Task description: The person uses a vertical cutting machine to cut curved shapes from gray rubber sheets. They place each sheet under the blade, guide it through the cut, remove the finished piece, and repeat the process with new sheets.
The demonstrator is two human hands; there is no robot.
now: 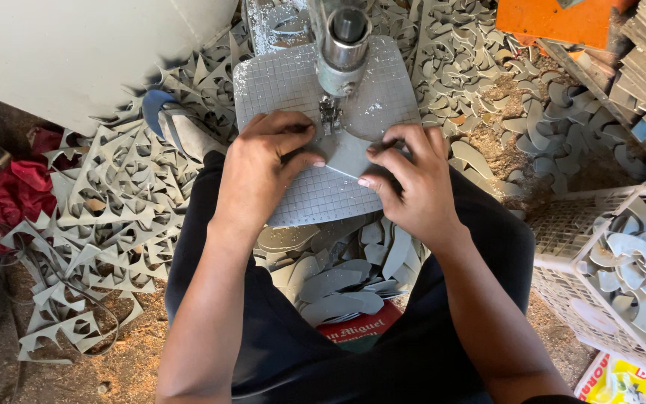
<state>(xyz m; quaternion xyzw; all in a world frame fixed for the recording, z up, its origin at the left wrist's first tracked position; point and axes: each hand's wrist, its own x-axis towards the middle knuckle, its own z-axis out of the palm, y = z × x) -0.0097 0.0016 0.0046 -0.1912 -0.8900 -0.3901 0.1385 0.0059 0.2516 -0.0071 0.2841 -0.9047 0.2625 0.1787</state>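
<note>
My left hand (267,161) and my right hand (405,176) both press down on a flat grey cut piece (349,153) that lies on the gridded grey surface (315,194) of the machine. My left fingers are curled, thumb stretched toward the piece's near edge; my right fingers pinch its right side, thumb underneath toward me. The piece sits between my hands, its far edge right under the machine's metal head (342,45), which stands just beyond my fingertips. Below my wrists, between my knees, grey cut shapes (338,280) lie heaped. Left of my left hand the floor is covered with grey offcut strips (114,202) with pointed gaps in them, and a red cloth (16,191) lies farther left. To the right of my right hand stands a white plastic basket (562,247) holding curved grey pieces (641,277).
</note>
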